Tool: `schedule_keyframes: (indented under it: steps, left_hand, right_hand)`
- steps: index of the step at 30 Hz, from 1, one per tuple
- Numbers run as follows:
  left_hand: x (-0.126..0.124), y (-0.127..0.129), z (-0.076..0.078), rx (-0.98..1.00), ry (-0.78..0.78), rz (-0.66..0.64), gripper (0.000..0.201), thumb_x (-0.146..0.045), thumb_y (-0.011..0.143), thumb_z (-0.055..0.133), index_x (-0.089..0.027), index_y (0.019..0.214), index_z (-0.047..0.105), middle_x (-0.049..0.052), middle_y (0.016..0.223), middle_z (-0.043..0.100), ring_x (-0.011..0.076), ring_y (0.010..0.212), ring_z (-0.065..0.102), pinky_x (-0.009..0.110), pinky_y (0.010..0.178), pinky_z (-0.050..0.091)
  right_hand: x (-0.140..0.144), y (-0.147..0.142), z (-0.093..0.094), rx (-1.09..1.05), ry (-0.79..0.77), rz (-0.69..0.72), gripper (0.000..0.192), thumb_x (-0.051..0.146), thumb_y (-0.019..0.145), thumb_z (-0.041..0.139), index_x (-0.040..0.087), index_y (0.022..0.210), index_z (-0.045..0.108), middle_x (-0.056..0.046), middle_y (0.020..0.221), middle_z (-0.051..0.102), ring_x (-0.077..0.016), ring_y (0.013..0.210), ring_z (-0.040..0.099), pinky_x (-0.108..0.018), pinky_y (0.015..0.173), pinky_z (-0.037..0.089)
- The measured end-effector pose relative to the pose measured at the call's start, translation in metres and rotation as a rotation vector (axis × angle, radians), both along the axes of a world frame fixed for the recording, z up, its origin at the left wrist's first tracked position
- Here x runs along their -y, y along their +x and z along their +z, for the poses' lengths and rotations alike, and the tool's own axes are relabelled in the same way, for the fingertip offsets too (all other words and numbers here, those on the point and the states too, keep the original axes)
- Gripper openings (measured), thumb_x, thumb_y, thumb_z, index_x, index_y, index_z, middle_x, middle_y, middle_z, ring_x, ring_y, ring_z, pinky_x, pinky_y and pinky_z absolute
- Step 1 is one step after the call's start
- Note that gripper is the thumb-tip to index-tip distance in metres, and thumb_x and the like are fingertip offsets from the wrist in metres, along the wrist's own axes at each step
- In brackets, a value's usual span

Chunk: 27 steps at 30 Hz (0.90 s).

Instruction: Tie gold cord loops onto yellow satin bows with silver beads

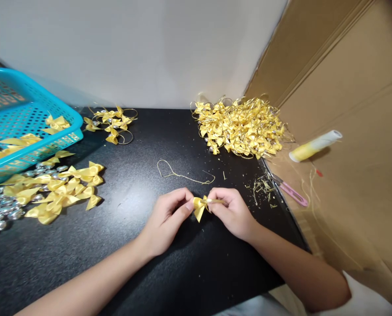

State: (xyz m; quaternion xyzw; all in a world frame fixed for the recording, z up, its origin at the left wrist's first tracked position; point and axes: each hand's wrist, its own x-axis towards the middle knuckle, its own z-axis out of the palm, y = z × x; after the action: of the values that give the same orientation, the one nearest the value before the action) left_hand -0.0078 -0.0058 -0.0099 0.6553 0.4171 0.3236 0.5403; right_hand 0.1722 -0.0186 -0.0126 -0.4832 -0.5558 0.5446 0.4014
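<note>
Both hands meet near the front edge of the black speckled surface [143, 263]. The left hand [167, 219] pinches one wing of a small yellow satin ribbon bow [199, 206], fingers closed on it. The right hand [232, 213] nips the bow's other side along with a thin gold cord [216, 201]. A heap of finished yellow bows [240, 127] sits at the back right corner; a turquoise plastic basket [21, 118] overhangs the left edge.
</note>
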Motion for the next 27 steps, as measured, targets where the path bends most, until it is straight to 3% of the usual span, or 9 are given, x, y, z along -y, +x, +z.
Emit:
schedule_keyframes:
  steps: [5,10,16,27]
  left_hand:
    - [0.002,0.003,-0.001,-0.041,-0.01,-0.01,0.034,-0.041,0.088,0.05,-0.018,0.064,0.053,-0.003,0.058,0.048,0.013,0.056,0.043,0.026,0.055,0.032]
    - [0.002,0.004,-0.005,-0.028,-0.004,0.028,0.035,-0.034,0.091,0.044,-0.018,0.06,0.043,-0.004,0.059,0.041,0.0114,0.057,0.039,0.025,0.057,0.031]
    - [0.003,0.002,-0.009,-0.021,-0.051,0.03,0.031,-0.032,0.092,0.043,-0.018,0.065,0.047,-0.004,0.061,0.043,0.0116,0.06,0.04,0.025,0.059,0.032]
    - [0.002,0.002,-0.012,0.016,-0.109,0.032,0.032,-0.035,0.092,0.042,-0.018,0.066,0.048,-0.005,0.061,0.04,0.0112,0.059,0.038,0.024,0.058,0.032]
  right_hand:
    - [0.001,-0.001,-0.001,0.039,-0.001,0.043,0.023,0.023,0.078,0.055,0.018,0.057,0.046,0.005,0.054,0.042,-0.0085,0.052,0.036,-0.023,0.051,0.029]
    - [0.0,-0.001,0.001,0.03,-0.002,0.095,0.022,0.026,0.081,0.055,0.018,0.061,0.049,0.004,0.058,0.046,-0.0091,0.056,0.04,-0.024,0.056,0.033]
    - [0.001,0.002,0.0,-0.037,-0.02,0.13,0.025,0.03,0.086,0.052,0.017,0.065,0.054,0.003,0.061,0.046,-0.0101,0.058,0.04,-0.025,0.058,0.032]
    - [0.001,0.003,0.0,-0.164,0.017,0.098,0.041,0.048,0.091,0.052,0.018,0.063,0.054,0.002,0.061,0.047,-0.01,0.057,0.041,-0.026,0.06,0.036]
